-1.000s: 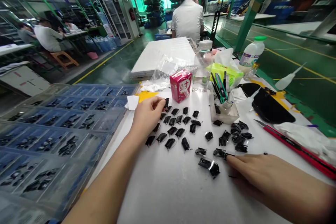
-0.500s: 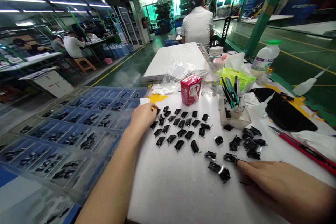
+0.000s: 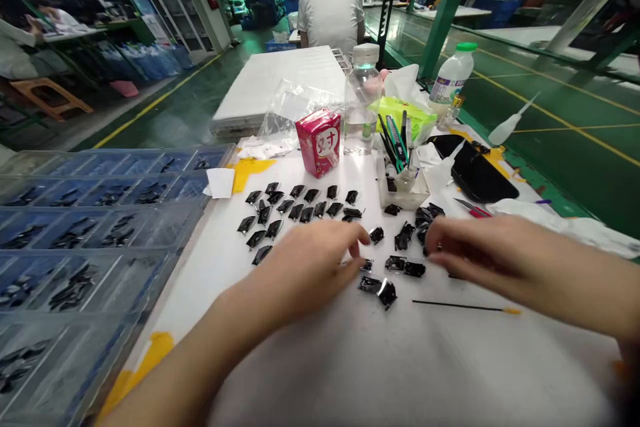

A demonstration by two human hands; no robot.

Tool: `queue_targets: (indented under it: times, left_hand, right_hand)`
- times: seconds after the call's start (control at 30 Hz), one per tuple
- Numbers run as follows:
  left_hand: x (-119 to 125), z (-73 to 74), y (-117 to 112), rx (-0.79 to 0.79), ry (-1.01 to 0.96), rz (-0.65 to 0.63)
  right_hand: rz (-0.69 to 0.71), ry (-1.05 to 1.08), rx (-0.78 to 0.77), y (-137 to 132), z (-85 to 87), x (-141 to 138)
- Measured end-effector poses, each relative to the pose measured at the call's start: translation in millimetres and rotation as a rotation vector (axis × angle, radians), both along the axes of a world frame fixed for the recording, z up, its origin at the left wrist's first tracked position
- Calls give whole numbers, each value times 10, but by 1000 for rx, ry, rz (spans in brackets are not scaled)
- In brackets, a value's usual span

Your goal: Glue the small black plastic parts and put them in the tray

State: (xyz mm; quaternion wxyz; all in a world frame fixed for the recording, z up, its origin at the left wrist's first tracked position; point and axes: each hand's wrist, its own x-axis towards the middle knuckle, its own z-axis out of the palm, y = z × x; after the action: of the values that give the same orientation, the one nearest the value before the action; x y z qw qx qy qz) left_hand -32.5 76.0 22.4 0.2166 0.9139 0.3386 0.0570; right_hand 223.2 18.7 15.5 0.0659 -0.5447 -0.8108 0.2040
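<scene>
Both arms reach in low over the white desk (image 3: 400, 360), palms down, with the left hand (image 3: 310, 267) coming from the lower left and the right hand (image 3: 480, 247) from the right. They're pretty close together, with a gap between the fingertips. The left fingers (image 3: 354, 245) sit loosely together and curl down just beside a small black piece (image 3: 367, 265). The right fingers (image 3: 435, 240) are bunched at a cluster of black pieces (image 3: 424, 219). It's a bit blurry, so I can't tell if either hand is pinching anything.

About twenty black pieces (image 3: 296, 211) sit in rough rows on the desk, with roughly ten more loose around the hands. To the left, a clear blue-tinted compartment tray (image 3: 120, 173) holds several similar black pieces in each cell. Up top, one small clear box (image 3: 403, 190) holds a bunch of tools, including a green utility knife (image 3: 397, 150). There's also one red box (image 3: 318, 143).
</scene>
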Motion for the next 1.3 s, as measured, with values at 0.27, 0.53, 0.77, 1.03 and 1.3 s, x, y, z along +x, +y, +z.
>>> queue_targets:
  times: [0.27,0.53,0.77,1.03,1.3]
  left_hand:
    - [229,-266,-292,78,121,-215]
    - [195,-382,-280,91,72,-270]
    - [157,-283,-206,35,128,-315]
    - [152,-288,-192,56,66,-414]
    - [173,-362,-265,23,-120,-436]
  right_hand:
    - [-391,-33,316,193,134,134]
    - [-556,-269,335,224,189,431]
    - [-99,-321,-92,91,-61,459]
    - [-13,-309,-38,91,-105,470]
    - [-59,97,91,219,-33,122]
